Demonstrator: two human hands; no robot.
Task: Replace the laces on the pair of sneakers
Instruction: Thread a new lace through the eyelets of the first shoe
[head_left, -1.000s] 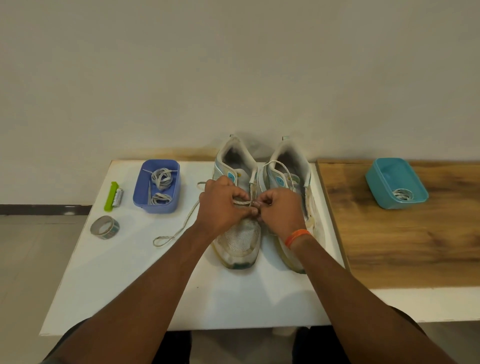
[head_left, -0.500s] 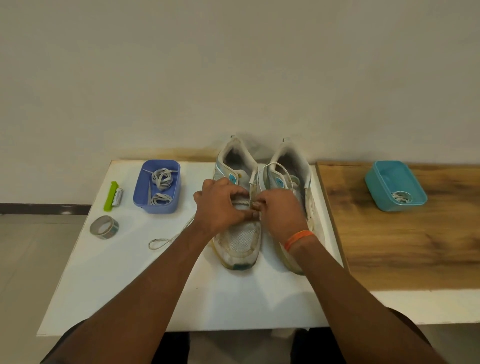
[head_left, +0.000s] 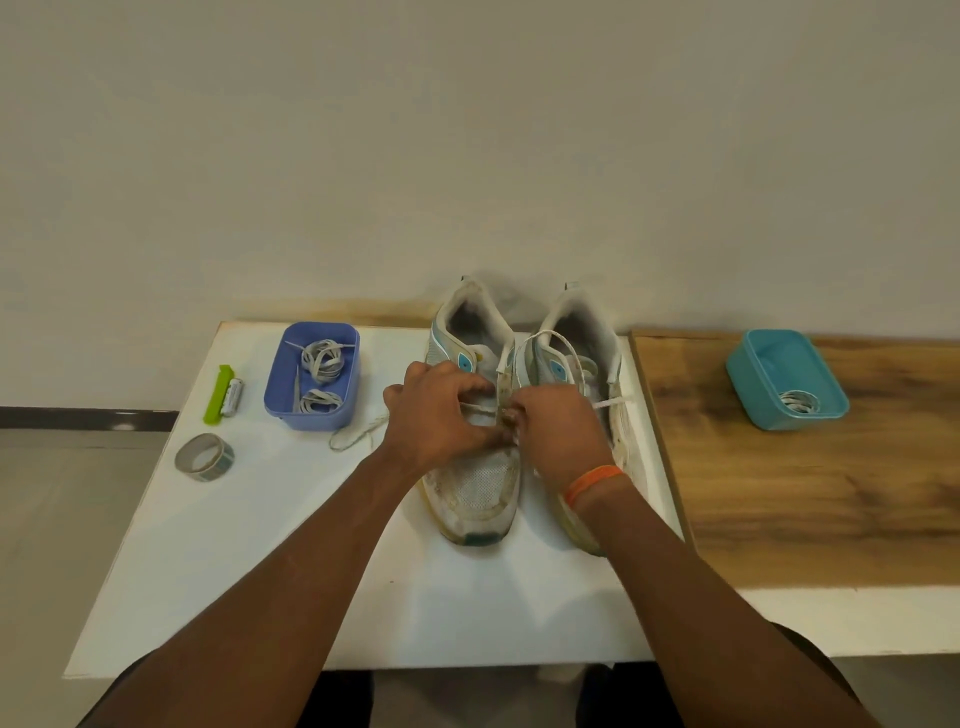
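We see the left hand (head_left: 436, 410) and right hand (head_left: 558, 431), fingers curled, both pinching the left sneaker's (head_left: 475, 467) white lace (head_left: 358, 434).

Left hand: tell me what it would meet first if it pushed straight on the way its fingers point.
Probably the right hand: the left hand points rightward across the left sneaker, fingertips almost touching it already.

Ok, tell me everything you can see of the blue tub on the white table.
The blue tub is a rounded-corner rectangular container, apparently plastic, open-topped and upright. It sits on the white table left of the sneakers, right of a green tool. Inside lie two bundles of grey-white laces. No hand touches it.
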